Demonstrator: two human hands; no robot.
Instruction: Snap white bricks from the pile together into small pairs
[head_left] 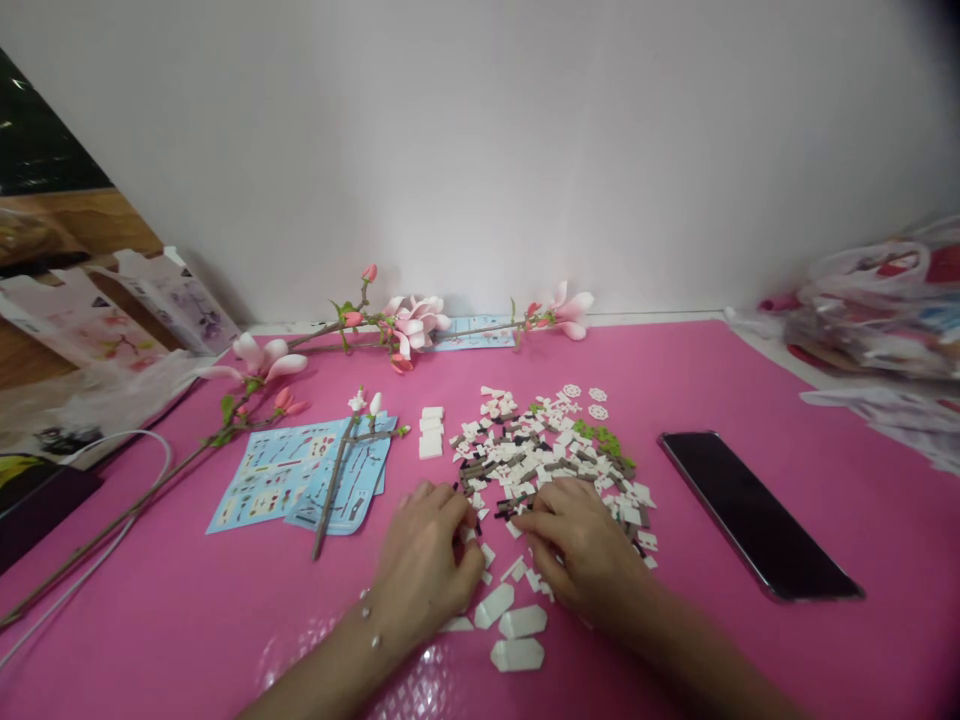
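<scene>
A pile of small white, grey, black and green building pieces (525,455) lies spread on the pink mat (720,650). My left hand (435,545) is at the pile's lower left edge, its fingers curled; whether anything is between them is hidden. My right hand (574,540) rests at the lower right part of the pile, fingers bent down over the pieces, and their tips are too blurred to show a held piece. Larger white elongated pieces (519,655) lie between my wrists. White blocks (431,433) stand stacked in a column left of the pile.
Blue instruction sheets (274,475) lie at the left, with a short built branch (336,485) on top. Long pink-flower branches (416,325) run along the back and left. A black phone (757,515) lies at the right. Plastic bags (870,310) sit at the far right.
</scene>
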